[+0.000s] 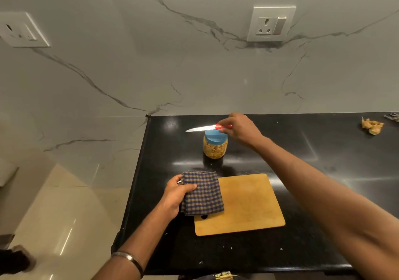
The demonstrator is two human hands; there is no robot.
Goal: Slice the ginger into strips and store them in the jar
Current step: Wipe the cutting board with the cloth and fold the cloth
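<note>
A clear jar (215,148) with a blue lid stands on the black counter, packed with yellow ginger strips. My right hand (240,129) holds a red-handled knife (206,128) by its handle, blade pointing left, just above the jar's lid. In front of the jar lies a bare wooden cutting board (246,206). My left hand (177,195) grips a folded blue-checked cloth (201,192) that rests over the board's left edge.
The black counter (313,161) ends at a left edge near the jar, with tiled floor beyond. Ginger peelings (371,126) lie at the far right rear. A marble wall with two sockets rises behind. Small white specks dot the counter's front.
</note>
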